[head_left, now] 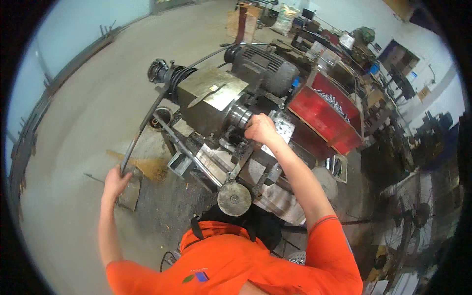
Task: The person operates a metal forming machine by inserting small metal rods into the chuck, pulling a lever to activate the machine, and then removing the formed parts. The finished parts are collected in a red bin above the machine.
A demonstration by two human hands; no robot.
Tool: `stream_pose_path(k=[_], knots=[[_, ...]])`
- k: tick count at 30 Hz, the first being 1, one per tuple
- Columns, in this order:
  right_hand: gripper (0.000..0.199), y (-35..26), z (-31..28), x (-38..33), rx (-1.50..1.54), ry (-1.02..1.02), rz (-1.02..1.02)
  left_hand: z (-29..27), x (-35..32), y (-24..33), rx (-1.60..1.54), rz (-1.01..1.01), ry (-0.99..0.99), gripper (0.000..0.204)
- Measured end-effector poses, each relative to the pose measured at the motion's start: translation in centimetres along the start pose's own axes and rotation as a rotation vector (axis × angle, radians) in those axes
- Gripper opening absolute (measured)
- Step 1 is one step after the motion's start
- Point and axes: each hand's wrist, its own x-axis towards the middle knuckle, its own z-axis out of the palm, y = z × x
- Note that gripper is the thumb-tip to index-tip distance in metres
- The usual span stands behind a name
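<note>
My left hand (116,184) is wrapped round the lower end of a long dark metal lever (141,129). That lever slants up to the far left end of a small lathe's headstock (206,115). At the front of the spindle's round steel chuck (239,113), my right hand (261,129) has its fingers closed together. Whatever those fingers hold is hidden by the hand. Below the chuck lie the oily slide and tool parts (235,140) of the machine. A second, shiny bar (189,153) runs down toward a round metal disc (234,199) nearest my body.
A ribbed electric motor (265,70) sits behind the headstock. To the right stands a red metal bin (319,118) holding many small metal parts (332,102). A fan (418,214) is at the far right. A brown flat piece (147,166) lies on the floor left of the machine.
</note>
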Motion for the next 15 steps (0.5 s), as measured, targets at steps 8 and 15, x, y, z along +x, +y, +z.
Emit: stream_pose_path(k=[8, 15], knots=[[0.021, 0.1, 0.4, -0.2, -0.053, 0.007, -0.030, 0.1, 3.8, -1.8, 0.413, -0.006, 0.037, 0.019], [0.023, -1.5, -0.4, -0.2, -0.054, 0.059, 0.029, -4.0, 16.3, -14.0, 0.701, 0.270, 0.312, 0.013]])
